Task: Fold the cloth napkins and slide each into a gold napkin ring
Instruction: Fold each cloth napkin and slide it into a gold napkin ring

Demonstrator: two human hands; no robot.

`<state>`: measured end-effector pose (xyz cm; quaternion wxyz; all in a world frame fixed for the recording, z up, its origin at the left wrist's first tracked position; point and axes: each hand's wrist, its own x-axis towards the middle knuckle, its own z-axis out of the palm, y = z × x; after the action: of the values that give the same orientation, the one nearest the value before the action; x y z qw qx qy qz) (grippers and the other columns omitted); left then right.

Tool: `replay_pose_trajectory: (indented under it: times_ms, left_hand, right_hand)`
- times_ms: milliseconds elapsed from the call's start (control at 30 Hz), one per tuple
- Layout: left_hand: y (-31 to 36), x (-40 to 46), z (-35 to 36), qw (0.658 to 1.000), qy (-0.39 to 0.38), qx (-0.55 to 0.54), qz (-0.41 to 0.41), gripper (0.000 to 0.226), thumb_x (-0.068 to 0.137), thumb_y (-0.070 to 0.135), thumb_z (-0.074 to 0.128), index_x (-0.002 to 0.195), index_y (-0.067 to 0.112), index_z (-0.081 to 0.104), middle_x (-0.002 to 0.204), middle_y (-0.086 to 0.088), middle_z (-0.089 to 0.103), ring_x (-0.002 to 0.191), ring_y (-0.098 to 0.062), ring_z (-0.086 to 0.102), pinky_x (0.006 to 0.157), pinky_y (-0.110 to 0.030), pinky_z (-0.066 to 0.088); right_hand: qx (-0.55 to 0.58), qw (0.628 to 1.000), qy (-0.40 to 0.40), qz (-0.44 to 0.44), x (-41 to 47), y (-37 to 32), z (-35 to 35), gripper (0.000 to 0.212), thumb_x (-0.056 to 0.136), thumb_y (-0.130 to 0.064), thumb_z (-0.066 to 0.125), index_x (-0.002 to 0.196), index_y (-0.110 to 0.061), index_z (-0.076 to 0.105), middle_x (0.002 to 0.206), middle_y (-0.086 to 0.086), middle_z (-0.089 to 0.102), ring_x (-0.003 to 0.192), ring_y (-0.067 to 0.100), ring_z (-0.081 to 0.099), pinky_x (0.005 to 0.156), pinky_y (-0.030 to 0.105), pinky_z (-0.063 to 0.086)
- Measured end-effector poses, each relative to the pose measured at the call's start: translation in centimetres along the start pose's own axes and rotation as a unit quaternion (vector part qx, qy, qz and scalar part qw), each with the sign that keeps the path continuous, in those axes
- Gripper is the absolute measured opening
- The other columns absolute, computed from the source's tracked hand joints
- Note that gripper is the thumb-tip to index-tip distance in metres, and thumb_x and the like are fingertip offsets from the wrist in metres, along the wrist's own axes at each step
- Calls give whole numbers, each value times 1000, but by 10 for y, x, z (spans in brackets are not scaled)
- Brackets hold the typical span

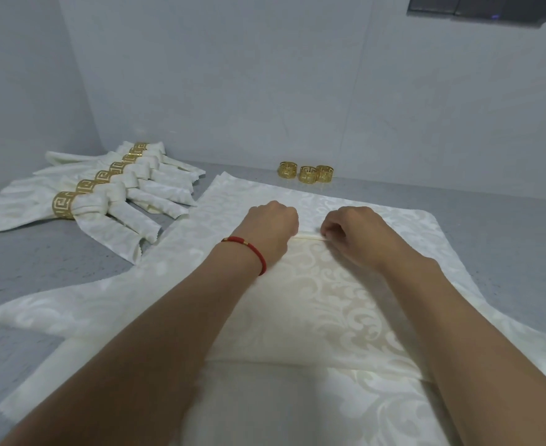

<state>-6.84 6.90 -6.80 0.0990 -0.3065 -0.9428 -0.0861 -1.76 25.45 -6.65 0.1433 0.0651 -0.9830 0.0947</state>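
Note:
A cream damask napkin (pixel 316 304) lies spread in the middle of the grey table, with more cream cloth under and around it. My left hand (pixel 273 226), with a red cord at the wrist, and my right hand (pixel 350 231) sit side by side near its far part. Both pinch a narrow raised fold (pixel 308 237) of the cloth between them, fingers curled. Three loose gold napkin rings (pixel 307 173) stand in a row by the back wall, beyond my hands. Several folded napkins in gold rings (pixel 104 191) lie in a fanned row at the left.
The grey table (pixel 40 262) meets pale walls at the back and left. A dark panel (pixel 477 8) hangs on the wall at top right. Cloth edges reach the table's lower left and right.

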Motion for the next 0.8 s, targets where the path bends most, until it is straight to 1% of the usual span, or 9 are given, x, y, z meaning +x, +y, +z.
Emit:
replay_pose_trajectory:
  times_ms: [133, 167, 200, 233, 300, 400, 567, 667, 800]
  left_hand:
    - [-9, 0, 8, 993, 64, -91, -47, 16, 90, 3, 56, 97, 8, 68, 79, -9, 57, 90, -33, 62, 65, -26, 37]
    - [-8, 1, 6, 994, 45, -90, -48, 19, 90, 2, 55, 95, 11, 72, 75, -12, 54, 87, -34, 60, 63, -25, 35]
    - [-6, 0, 3, 996, 23, -80, -39, 9, 90, 1, 55, 94, -7, 54, 71, -15, 47, 81, -34, 55, 60, -26, 33]
    - [-4, -2, 1, 997, 22, -72, -31, 23, 90, 1, 54, 72, 11, 45, 69, -14, 44, 78, -31, 51, 60, -26, 33]
    - [-3, -5, -1, 998, 24, -45, -23, 24, 93, 5, 55, 81, 23, 64, 80, -3, 55, 87, -24, 50, 72, -31, 41]
    - [-1, -10, -3, 997, 72, 31, -4, 28, 90, 4, 54, 84, 31, 56, 92, 7, 62, 99, -19, 48, 88, -37, 37]
    - [-2, -8, -13, 999, -43, 0, 12, 27, 83, -1, 51, 71, 23, 48, 84, -6, 55, 92, -30, 59, 72, -32, 39]
    - [-9, -8, -10, 999, -17, -43, 0, 28, 86, 0, 52, 90, 23, 68, 97, -7, 62, 92, -29, 62, 74, -32, 48]
    - [-13, -7, -2, 996, 12, -83, -24, 25, 90, 6, 61, 111, 18, 69, 111, -7, 63, 100, -28, 62, 84, -30, 48]
  right_hand:
    - [21, 1000, 10, 5, -3, -1, 4, 17, 98, -10, 62, 107, -13, 76, 96, 3, 71, 92, 24, 64, 80, 37, 50]
    - [16, 1000, 7, 4, -3, -1, 4, 15, 97, -11, 64, 103, -13, 77, 94, 3, 71, 89, 22, 63, 78, 37, 50]
    - [10, 1000, 6, 5, -3, -2, 4, 13, 96, -12, 65, 101, -15, 77, 93, 0, 70, 90, 21, 62, 78, 37, 50]
    - [0, 1000, 9, 7, -3, -3, 3, 11, 96, -14, 65, 101, -17, 75, 94, -2, 68, 92, 20, 60, 78, 37, 49]
    - [-25, 1000, 11, 6, -3, -5, -1, 8, 94, -17, 65, 100, -19, 71, 98, -3, 66, 98, 20, 57, 80, 37, 47]
    - [-58, 998, -21, -5, -1, -11, -8, 10, 92, -10, 63, 97, -19, 66, 101, -2, 62, 100, 22, 55, 81, 37, 44]
    - [-55, 995, -83, 18, -1, -18, -16, 15, 88, -5, 60, 90, -19, 68, 94, 0, 64, 89, 24, 61, 71, 33, 49]
    - [-32, 997, -59, 25, -2, -15, -13, 15, 92, -7, 61, 91, -19, 69, 94, 0, 67, 92, 25, 62, 75, 34, 51]
    - [-28, 997, -60, 36, -3, -11, -8, 11, 94, -15, 65, 99, -18, 74, 96, 1, 70, 93, 26, 64, 78, 39, 55]
